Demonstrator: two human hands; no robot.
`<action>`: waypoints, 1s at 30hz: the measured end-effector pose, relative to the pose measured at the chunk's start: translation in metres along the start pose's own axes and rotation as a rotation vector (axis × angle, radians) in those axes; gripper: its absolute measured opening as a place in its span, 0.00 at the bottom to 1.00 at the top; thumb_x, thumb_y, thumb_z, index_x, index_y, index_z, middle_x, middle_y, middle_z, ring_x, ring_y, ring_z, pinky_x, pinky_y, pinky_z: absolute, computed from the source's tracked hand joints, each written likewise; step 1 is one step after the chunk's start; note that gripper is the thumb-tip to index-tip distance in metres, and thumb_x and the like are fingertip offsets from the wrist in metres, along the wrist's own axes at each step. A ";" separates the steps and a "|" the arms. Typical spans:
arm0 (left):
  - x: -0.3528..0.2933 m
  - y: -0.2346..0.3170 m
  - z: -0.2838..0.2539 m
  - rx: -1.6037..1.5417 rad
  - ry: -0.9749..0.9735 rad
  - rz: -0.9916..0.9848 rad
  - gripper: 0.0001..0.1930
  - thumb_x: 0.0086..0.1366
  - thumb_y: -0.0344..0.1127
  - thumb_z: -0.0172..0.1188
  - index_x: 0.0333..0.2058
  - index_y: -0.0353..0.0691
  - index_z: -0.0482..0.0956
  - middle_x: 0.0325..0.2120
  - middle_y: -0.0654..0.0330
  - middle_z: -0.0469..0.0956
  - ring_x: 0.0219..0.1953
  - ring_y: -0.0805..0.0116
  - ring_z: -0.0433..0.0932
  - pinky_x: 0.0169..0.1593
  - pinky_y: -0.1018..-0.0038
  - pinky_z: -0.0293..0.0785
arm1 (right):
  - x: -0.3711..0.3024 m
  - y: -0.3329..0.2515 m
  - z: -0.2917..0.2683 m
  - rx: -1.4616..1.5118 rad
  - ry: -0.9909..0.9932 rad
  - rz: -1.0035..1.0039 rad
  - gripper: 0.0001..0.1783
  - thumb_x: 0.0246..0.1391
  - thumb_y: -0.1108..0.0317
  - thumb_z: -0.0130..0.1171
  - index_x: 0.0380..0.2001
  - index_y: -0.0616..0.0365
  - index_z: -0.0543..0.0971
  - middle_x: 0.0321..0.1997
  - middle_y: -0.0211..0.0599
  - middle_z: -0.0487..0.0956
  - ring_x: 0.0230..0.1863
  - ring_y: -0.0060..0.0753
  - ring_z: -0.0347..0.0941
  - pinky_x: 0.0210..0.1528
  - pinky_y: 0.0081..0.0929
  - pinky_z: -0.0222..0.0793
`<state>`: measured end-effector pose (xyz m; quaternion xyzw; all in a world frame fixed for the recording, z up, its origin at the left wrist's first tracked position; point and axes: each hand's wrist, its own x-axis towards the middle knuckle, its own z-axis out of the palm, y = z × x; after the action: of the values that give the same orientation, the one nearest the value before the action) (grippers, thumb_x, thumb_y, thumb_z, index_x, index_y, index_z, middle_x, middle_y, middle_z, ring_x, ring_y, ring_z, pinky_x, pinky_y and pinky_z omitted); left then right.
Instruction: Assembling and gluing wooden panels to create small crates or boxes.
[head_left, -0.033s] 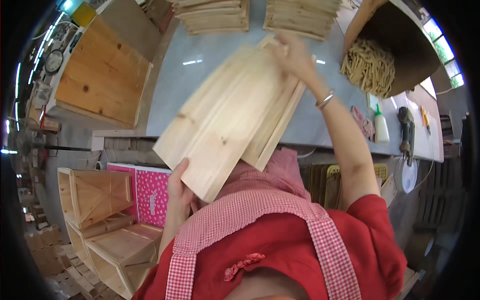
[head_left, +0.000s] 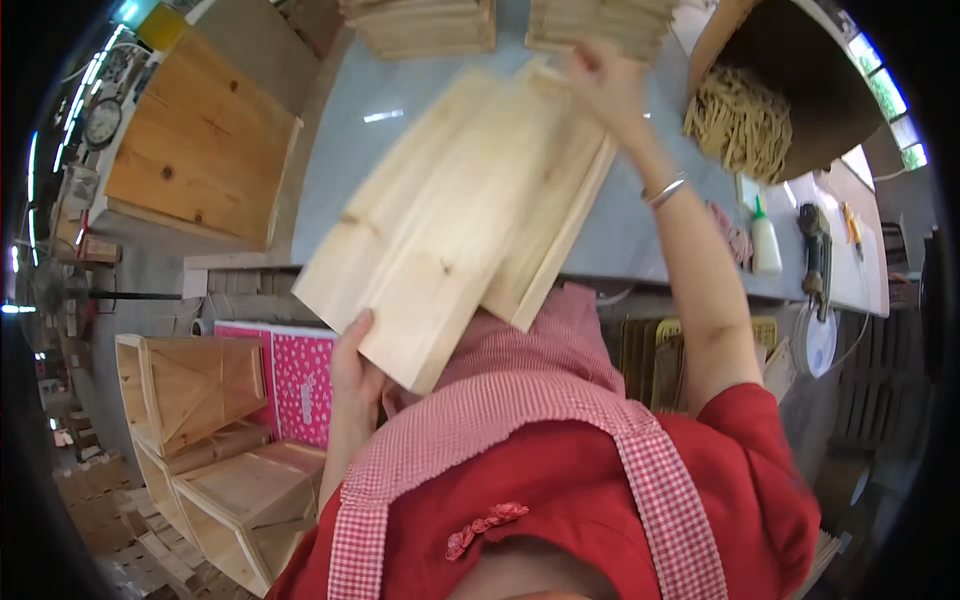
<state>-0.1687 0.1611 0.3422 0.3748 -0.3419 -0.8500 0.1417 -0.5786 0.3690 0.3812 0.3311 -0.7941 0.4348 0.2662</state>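
Note:
My left hand (head_left: 355, 365) grips a pale wooden panel (head_left: 430, 240) by its near edge, thumb on top. The panel slants up and away over the table. Under its right side lies a second wooden panel (head_left: 560, 225) with a raised strip along its edge. By the far end of the two panels is my right hand (head_left: 612, 95), a bracelet at its wrist. Its fingers look curled and are somewhat blurred; whatever they may hold is hidden. Whether it touches the wood I cannot tell.
Stacks of wooden panels (head_left: 425, 25) stand at the far edge of the grey table (head_left: 345, 190). On the right are a carton with beige strips (head_left: 738, 125), a glue bottle (head_left: 765, 240) and a dark hand tool (head_left: 813, 250). Wooden crates (head_left: 205, 385) sit lower left.
My right hand has shifted slightly up and to the right along the panels' far end. The panels have moved a little up and left with my left hand.

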 end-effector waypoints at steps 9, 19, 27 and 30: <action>-0.017 0.068 -0.019 0.084 -0.086 0.409 0.32 0.64 0.25 0.60 0.65 0.30 0.59 0.61 0.48 0.68 0.63 0.55 0.67 0.67 0.57 0.64 | -0.176 -0.069 -0.133 -0.105 -1.238 0.169 0.19 0.56 0.55 0.63 0.27 0.64 0.82 0.19 0.47 0.77 0.21 0.42 0.75 0.28 0.35 0.69; 0.015 0.055 0.065 1.502 -0.477 1.585 0.20 0.58 0.26 0.60 0.51 0.31 0.79 0.53 0.45 0.78 0.59 0.48 0.75 0.62 0.55 0.68 | -0.211 -0.083 -0.148 0.024 -0.530 0.428 0.09 0.55 0.69 0.61 0.33 0.65 0.83 0.29 0.50 0.81 0.27 0.49 0.78 0.32 0.35 0.73; 0.056 0.011 0.066 1.775 -0.622 1.623 0.20 0.56 0.27 0.56 0.50 0.32 0.78 0.53 0.49 0.78 0.58 0.49 0.75 0.59 0.55 0.69 | -0.228 -0.081 -0.143 0.058 -0.483 0.472 0.08 0.54 0.69 0.62 0.33 0.64 0.83 0.28 0.49 0.81 0.26 0.47 0.78 0.31 0.36 0.72; 0.049 0.013 0.066 1.733 -0.559 1.599 0.19 0.57 0.26 0.55 0.49 0.32 0.79 0.53 0.49 0.78 0.58 0.49 0.75 0.60 0.54 0.69 | -0.238 -0.073 -0.138 0.075 -0.485 0.497 0.08 0.54 0.69 0.62 0.33 0.64 0.83 0.29 0.50 0.81 0.27 0.48 0.78 0.32 0.36 0.72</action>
<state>-0.2504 0.1583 0.3567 -0.1682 -0.9514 -0.0631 0.2502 -0.3527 0.5296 0.3161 0.2309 -0.8740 0.4239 -0.0565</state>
